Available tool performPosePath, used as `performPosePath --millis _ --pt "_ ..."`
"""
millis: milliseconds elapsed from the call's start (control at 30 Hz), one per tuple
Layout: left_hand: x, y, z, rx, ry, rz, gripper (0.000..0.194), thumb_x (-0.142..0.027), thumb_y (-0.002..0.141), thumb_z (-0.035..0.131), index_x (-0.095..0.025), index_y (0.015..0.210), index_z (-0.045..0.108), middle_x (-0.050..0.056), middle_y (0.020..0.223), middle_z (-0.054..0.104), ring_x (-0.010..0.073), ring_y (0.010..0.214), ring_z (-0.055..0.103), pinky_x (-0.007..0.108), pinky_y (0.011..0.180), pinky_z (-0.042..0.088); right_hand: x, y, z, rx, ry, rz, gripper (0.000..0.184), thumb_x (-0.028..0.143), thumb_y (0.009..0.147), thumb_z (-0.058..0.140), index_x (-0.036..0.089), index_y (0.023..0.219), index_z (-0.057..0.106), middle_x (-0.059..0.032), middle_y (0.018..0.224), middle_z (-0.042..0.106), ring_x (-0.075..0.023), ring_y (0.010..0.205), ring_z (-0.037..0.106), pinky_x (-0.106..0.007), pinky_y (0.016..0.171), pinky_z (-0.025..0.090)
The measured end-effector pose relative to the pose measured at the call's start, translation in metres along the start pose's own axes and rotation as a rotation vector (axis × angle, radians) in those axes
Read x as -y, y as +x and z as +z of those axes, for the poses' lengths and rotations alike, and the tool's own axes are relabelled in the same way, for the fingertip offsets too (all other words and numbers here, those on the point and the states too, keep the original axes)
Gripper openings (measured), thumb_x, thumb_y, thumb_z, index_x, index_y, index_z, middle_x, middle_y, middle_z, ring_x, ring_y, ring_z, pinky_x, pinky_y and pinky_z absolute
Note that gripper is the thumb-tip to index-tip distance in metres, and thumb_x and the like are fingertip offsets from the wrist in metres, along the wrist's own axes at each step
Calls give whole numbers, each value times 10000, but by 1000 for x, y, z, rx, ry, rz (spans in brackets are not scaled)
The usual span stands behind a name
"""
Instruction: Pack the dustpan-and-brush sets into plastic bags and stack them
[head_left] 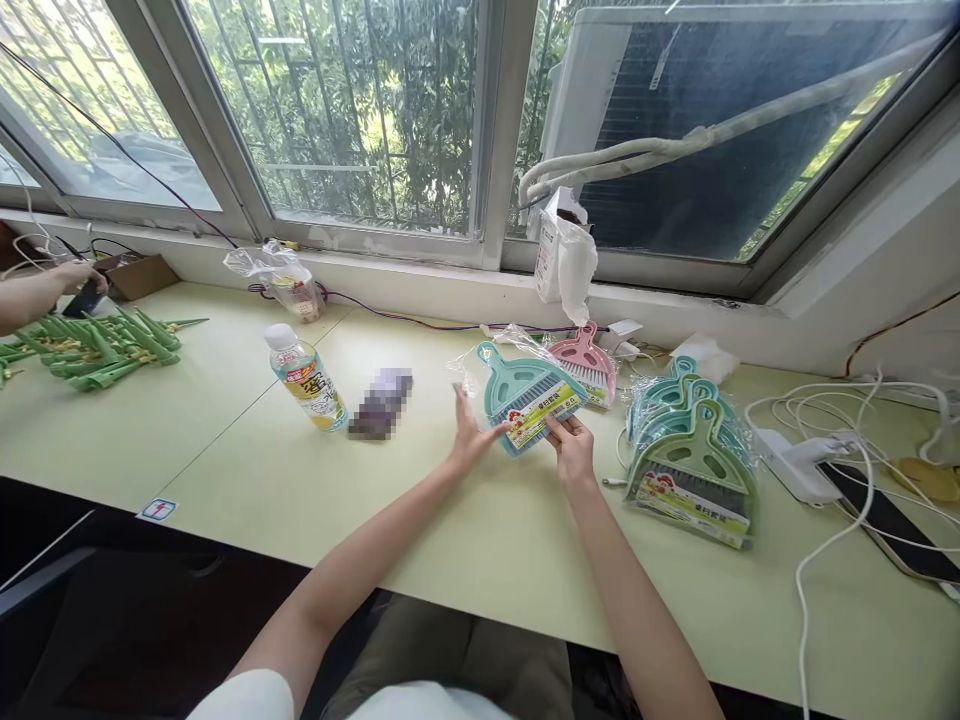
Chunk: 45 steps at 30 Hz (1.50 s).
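Observation:
A teal dustpan and brush set (pixel 517 385) in a clear plastic bag is tilted above the table, with a yellow-green printed label across its lower part. My right hand (pixel 573 450) pinches its lower right edge between thumb and fingers. Beside the lower left edge, my left hand (pixel 471 438) is open, fingers pointing up and thumb stretched out to the label's corner; the thumb seems to touch the bag. Behind the held set lies a pink dustpan set (pixel 589 360). Right of my right hand, several bagged teal and green dustpan sets (pixel 694 470) stand in an overlapping row.
A drink bottle (pixel 306 378) and a blurred dark object (pixel 381 404) are left of my hands. White cables (pixel 862 400), a power strip (pixel 799 468) and a phone (pixel 892 515) occupy the right. Another person's hand (pixel 79 275) is near green folded items (pixel 105 345) at far left.

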<state>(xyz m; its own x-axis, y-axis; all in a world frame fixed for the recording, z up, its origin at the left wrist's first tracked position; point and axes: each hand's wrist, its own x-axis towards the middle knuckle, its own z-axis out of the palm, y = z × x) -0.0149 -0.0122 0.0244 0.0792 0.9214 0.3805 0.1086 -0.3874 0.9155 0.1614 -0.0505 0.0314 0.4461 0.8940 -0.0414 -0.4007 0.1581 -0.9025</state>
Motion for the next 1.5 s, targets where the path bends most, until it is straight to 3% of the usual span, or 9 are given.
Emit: performPosePath --millis 67,133,267,467,667,800,1200,1333,1500 --pt "-7 2 -10 -264 198 118 986 -515 777 627 -248 1470 -21 142 1553 35 290 1431 97 476 1144 160 0 0 -1 6 -13 14 438 320 542 830 167 923 676 -73 1020 703 -232 952 649 -357 805 560" --pt "-13 6 -20 -383 406 250 795 -505 825 562 -225 1451 160 143 1519 190 284 1404 194 466 1126 189 -2 -1 0 44 -37 48 436 323 537 833 161 910 675 -79 990 712 -237 920 660 -370 795 565" --pt "-17 11 -27 -127 705 285 406 -443 878 508 -229 1222 516 90 1168 587 251 1130 511 423 991 359 -10 -6 7 144 -89 125 435 330 542 830 162 915 682 -75 928 725 -234 855 677 -380 766 574" --pt "-10 8 -16 195 632 283 275 -224 906 466 -219 1162 564 49 946 603 177 883 580 313 797 480 -19 -17 17 237 -166 226 410 340 529 827 156 870 693 -73 866 732 -238 800 688 -372 723 578" --pt "-15 4 -14 199 545 320 313 -155 920 374 -212 1137 593 65 962 563 159 830 581 294 742 503 -17 -21 20 260 -188 244 407 338 545 813 156 887 690 -77 905 731 -235 794 688 -363 721 573" --pt "-17 -1 -8 325 716 398 345 -130 910 354 -182 1156 591 92 984 535 184 877 567 298 766 495 -16 -23 22 270 -190 255 423 340 543 809 168 908 683 -68 891 732 -237 797 688 -367 731 567" --pt "-34 1 -9 317 923 205 334 -253 948 337 -195 1233 500 77 952 638 191 752 632 274 645 463 -11 -30 31 383 -193 271 442 362 518 824 165 892 695 -61 791 730 -241 740 689 -399 727 566" --pt "-34 3 -15 344 986 172 335 -201 929 355 -202 1223 517 66 756 652 211 678 643 278 627 451 -10 -34 34 406 -187 313 414 350 500 836 164 847 711 -72 795 729 -246 727 692 -407 725 567" --pt "-35 1 -16 360 1078 236 462 -85 858 406 -199 1296 492 105 847 666 242 727 650 303 657 458 -12 -34 34 390 -167 301 418 356 511 829 156 857 708 -78 829 730 -244 752 691 -385 719 562"
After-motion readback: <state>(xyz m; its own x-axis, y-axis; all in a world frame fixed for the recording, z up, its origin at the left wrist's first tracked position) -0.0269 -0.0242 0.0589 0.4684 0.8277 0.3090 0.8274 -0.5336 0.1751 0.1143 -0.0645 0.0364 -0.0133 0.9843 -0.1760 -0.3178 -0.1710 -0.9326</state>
